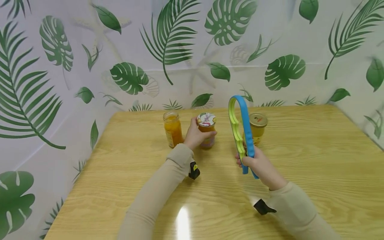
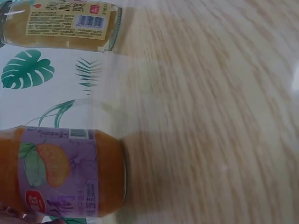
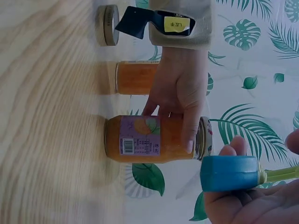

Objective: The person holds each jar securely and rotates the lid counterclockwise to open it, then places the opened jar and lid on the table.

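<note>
My left hand grips a jar with orange contents, a purple label and a patterned lid, standing upright in the middle. Seen from the right wrist, that hand's thumb lies along the jar just below its lid. My right hand holds a jar opener, a blue and yellow-green loop with wavy inner edges, by its handle ends. The loop points up, apart from the jar. Left of the gripped jar is a lidless jar of orange contents; the opener partly hides a gold-lidded jar on the right.
A loose gold lid lies on the table near my left wrist in the right wrist view. The wooden table reaches back to a leaf-patterned cloth. Black wrist mounts hang under both sleeves.
</note>
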Demonstrator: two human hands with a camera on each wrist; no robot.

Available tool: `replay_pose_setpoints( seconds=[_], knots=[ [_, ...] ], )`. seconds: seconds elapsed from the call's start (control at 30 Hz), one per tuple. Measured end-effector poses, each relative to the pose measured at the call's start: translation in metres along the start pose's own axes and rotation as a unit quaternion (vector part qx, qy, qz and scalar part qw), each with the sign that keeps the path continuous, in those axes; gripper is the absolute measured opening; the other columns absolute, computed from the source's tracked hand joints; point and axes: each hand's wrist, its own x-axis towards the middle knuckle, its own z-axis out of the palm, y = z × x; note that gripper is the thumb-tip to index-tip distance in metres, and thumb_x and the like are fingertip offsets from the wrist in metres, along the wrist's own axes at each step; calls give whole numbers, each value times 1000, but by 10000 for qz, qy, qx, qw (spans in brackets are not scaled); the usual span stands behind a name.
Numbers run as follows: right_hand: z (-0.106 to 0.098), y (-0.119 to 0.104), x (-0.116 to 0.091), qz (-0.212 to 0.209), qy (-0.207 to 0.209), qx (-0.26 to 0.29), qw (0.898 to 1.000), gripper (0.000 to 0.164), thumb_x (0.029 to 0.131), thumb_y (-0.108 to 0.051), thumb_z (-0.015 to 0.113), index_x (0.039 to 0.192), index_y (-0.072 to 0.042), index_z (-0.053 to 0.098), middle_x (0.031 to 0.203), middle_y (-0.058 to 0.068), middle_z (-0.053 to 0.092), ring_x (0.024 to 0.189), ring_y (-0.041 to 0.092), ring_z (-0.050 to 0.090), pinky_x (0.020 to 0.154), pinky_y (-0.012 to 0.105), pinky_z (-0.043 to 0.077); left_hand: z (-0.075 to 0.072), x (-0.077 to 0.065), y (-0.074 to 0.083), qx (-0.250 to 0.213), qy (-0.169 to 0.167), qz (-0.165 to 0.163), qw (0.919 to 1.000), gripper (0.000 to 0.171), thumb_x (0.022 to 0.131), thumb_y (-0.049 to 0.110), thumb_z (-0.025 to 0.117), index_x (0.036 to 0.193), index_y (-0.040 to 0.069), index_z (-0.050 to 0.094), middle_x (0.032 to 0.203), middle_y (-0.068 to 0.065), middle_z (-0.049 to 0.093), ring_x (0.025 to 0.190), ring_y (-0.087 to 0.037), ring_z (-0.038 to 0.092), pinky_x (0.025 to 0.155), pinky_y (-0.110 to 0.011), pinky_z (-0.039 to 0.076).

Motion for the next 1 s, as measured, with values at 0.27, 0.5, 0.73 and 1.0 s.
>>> replay_pose_setpoints(
  seconds=[0.27, 0.5, 0.73, 1.0],
  knots=[
    [-1, 3, 2, -66, -56, -34, 10000, 43, 80, 1, 38, 120, 12, 28, 93, 13, 46, 80, 19, 48, 73, 35, 45, -1, 1, -1, 344, 76, 12, 9994, 79, 73, 24, 73, 136, 8, 28, 128, -11, 47, 117, -24, 45, 96, -33, 36],
    [-8, 5, 2, -347, 178, -954, 9947, 34, 80, 1, 46, 112, 8, 37, 92, 12, 48, 81, 21, 48, 70, 35, 43, -1, -7, 1, 355, -398, -11, 9986, 74, 72, 24, 75, 133, 10, 35, 124, -7, 50, 114, -22, 47, 95, -30, 37],
    [-19, 0, 3, -820, 230, -3181, 9442, 69, 73, -3, 52, 136, 2, 27, 112, 22, 48, 89, 32, 47, 68, 43, 40, -11, -34, 3, 523, -1222, 459, 9901, 63, 70, 20, 76, 124, 11, 45, 116, -3, 55, 109, -18, 50, 92, -27, 38],
    [-19, -2, -4, -1162, 223, -4629, 8785, 74, 66, -6, 61, 135, 0, 34, 106, 20, 50, 86, 29, 50, 66, 41, 44, -20, -73, 4, 273, -1542, 560, 9861, 56, 68, 19, 78, 117, 14, 52, 114, 1, 57, 109, -15, 50, 94, -27, 36]
  ],
)
